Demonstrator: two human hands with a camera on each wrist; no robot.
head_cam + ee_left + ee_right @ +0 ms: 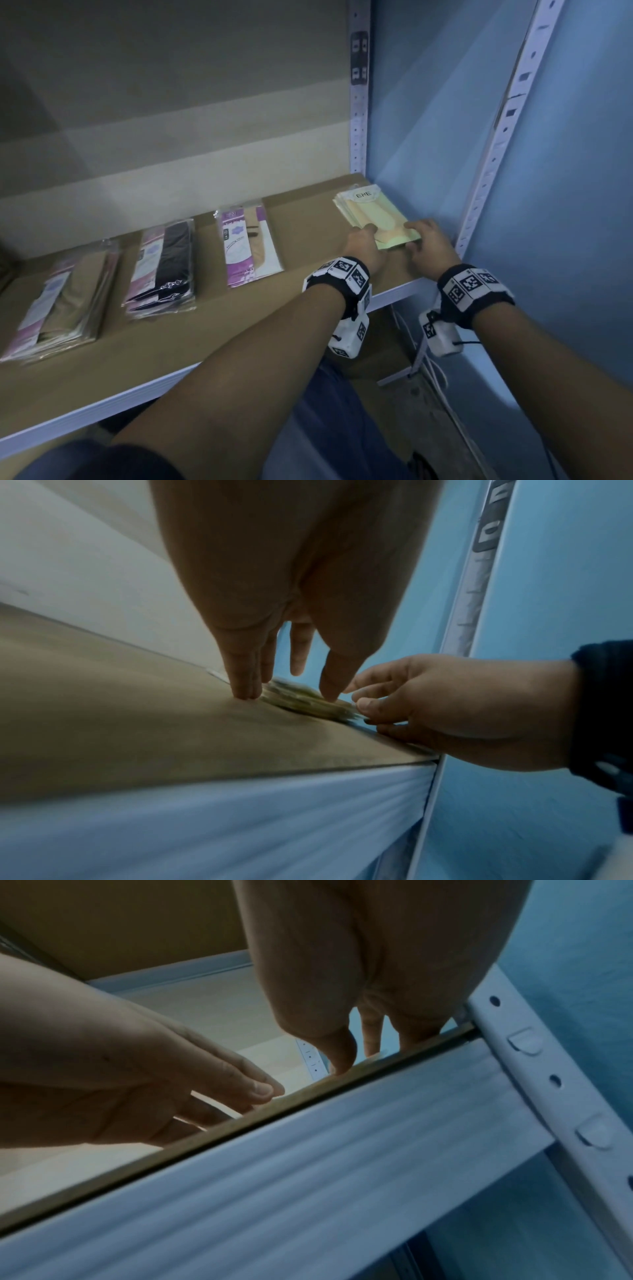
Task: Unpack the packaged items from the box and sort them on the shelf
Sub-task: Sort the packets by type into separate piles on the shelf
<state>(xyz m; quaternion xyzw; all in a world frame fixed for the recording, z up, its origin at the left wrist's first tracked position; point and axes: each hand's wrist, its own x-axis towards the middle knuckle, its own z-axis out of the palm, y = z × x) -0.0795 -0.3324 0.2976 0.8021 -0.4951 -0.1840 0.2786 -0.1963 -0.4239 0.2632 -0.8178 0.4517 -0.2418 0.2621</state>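
Note:
A stack of pale yellow-green packages marked "ENE" lies at the right end of the brown shelf board. My left hand is at the stack's near left corner, its thumb on top. In the left wrist view, the left hand has straight fingers touching the board beside the stack. My right hand holds the near right corner. There the right hand has curled fingers on top and the thumb at the near edge. The right wrist view shows the right hand at the shelf rim.
Three more stacks lie leftward on the board: purple-and-white packs, black packs and beige packs. A white perforated post and the blue wall close off the right side. Something brown, like cardboard, and white cables lie below the shelf.

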